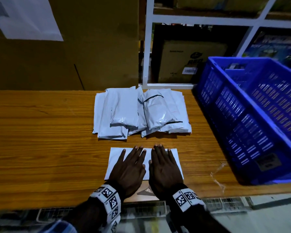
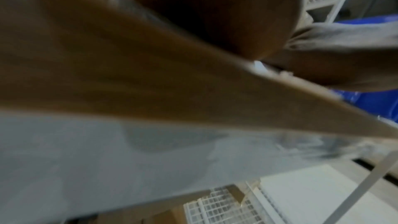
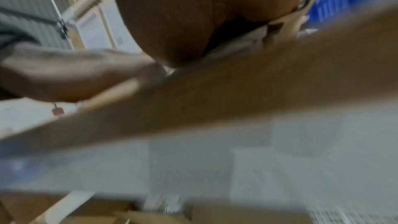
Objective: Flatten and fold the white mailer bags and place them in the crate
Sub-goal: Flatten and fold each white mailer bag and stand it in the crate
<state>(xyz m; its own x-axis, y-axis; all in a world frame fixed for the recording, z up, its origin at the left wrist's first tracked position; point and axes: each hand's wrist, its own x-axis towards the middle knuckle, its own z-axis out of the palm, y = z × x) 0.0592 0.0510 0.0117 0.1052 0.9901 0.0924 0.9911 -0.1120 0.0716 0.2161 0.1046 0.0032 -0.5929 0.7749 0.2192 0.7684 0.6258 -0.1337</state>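
Note:
A flat white mailer bag (image 1: 174,156) lies on the wooden table (image 1: 40,140) near its front edge. My left hand (image 1: 131,163) presses on its left half with straight, spread fingers. Beside it my right hand (image 1: 163,163) lies flat on the right half, fingers straight. A pile of several puffy white mailer bags (image 1: 141,111) sits just behind. The blue slatted crate (image 1: 252,118) stands at the right, tilted toward me. Both wrist views are blurred; they show my left palm (image 2: 215,14) and my right palm (image 3: 193,14) low over the table edge.
Large cardboard boxes (image 1: 65,47) wall off the back left. A white shelf frame (image 1: 148,47) with boxes stands behind the pile. A crumpled clear plastic strip (image 1: 217,174) lies by the crate's near corner. Bare wood stretches to the left.

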